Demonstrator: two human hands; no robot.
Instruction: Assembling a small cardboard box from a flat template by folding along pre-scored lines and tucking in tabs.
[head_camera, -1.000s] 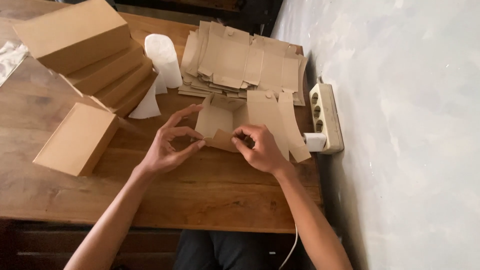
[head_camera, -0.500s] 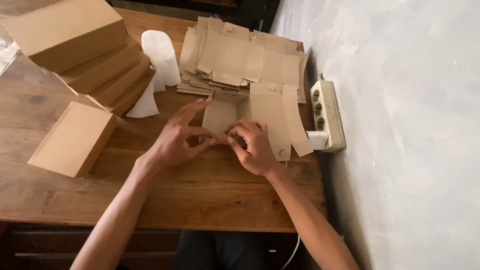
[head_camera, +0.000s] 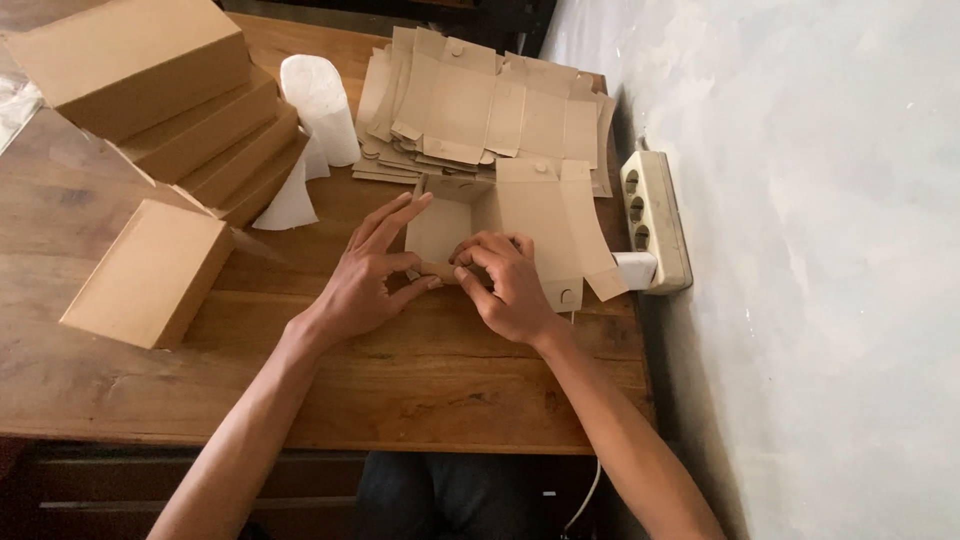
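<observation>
A half-folded brown cardboard box blank (head_camera: 530, 215) lies on the wooden table (head_camera: 400, 370), its lid flap curling toward the wall. My left hand (head_camera: 375, 275) pinches the near flap of that blank with thumb and middle finger, the other fingers spread over its open base. My right hand (head_camera: 505, 285) grips the same near edge from the right, fingers curled on the flap. Both hands touch the blank close together.
A pile of flat cardboard blanks (head_camera: 480, 100) lies behind the hands. Several finished brown boxes (head_camera: 170, 100) are stacked at the left, one more box (head_camera: 150, 272) lying nearer. A white roll (head_camera: 318, 95) stands by them. A white power strip (head_camera: 655, 215) sits against the grey wall.
The two hands have drawn closer together on the blank's near flap, and the blank's sides now stand up more than before.
</observation>
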